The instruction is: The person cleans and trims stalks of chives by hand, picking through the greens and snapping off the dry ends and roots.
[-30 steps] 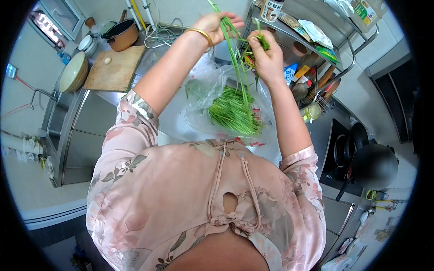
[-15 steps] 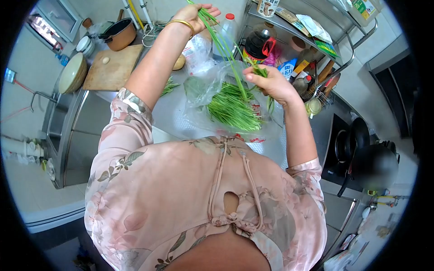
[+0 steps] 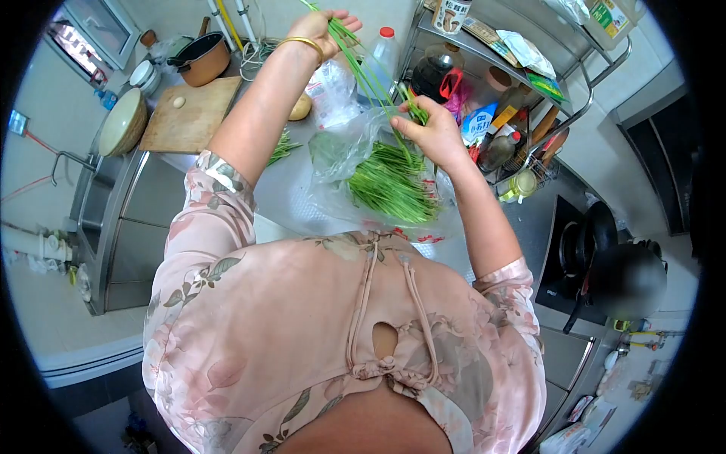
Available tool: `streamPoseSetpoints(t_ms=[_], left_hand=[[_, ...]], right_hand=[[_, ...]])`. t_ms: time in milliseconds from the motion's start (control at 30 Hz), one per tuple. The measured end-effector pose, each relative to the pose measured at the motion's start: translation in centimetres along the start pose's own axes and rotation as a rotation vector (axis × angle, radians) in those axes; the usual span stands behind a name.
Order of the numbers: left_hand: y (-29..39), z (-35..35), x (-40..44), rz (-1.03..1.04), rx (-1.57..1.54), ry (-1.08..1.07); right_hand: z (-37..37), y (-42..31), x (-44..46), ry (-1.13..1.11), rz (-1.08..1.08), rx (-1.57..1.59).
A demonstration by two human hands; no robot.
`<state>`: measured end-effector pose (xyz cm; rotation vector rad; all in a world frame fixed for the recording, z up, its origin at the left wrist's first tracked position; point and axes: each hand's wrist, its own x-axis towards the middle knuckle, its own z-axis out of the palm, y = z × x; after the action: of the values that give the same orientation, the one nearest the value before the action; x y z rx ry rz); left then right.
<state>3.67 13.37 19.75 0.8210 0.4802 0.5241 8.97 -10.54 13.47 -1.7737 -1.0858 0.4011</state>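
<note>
Long green stalks (image 3: 368,79) run from my left hand (image 3: 324,32) down toward the middle. That hand, at the top with a gold bangle at its wrist, has them between thumb and palm, its fingers stretched out. My right hand (image 3: 433,130) is closed round a short bunch of green bits (image 3: 414,110), its thumb close to the stalks. Below it, a large pile of green stalks (image 3: 389,185) lies in an opened clear plastic bag (image 3: 327,170) on the metal counter. A smaller bunch of stalks (image 3: 283,148) lies beside my left forearm.
A cutting board (image 3: 189,117) with a small round item, a bowl (image 3: 123,122) and a pot (image 3: 203,62) stand at the left. Behind the bag is a red-capped bottle (image 3: 380,57). A metal rack (image 3: 484,47) holds jars and packets; a stove (image 3: 561,253) is at the right.
My left hand has moved up and left with the stalks, uncovering the smaller bunch. My right hand went down and right, then came back slightly left and up.
</note>
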Motion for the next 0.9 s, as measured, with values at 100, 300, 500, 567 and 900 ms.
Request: streamPoseSetpoints(t_ms=[100, 300, 500, 567, 900], left_hand=[[-0.2, 0.6, -0.2, 0.017, -0.008, 0.029], [-0.5, 1.1, 0.5, -0.005, -0.014, 0.010], [-0.5, 0.6, 1.4, 0.036, 0.016, 0.032], [-0.6, 0.5, 1.5, 0.027, 0.035, 0.031], [-1.4, 0.2, 2.8, 0.095, 0.082, 0.134]], right_hand=[[0.0, -1.4, 0.6, 0.105, -0.094, -0.126], [0.7, -3.8, 1.3, 0.101, -0.240, -0.690], [0.8, -3.2, 1.6, 0.117, -0.270, -0.620], [0.5, -3.3, 1.6, 0.109, -0.295, -0.609], [-0.3, -3.2, 1.7, 0.124, -0.482, -0.434]])
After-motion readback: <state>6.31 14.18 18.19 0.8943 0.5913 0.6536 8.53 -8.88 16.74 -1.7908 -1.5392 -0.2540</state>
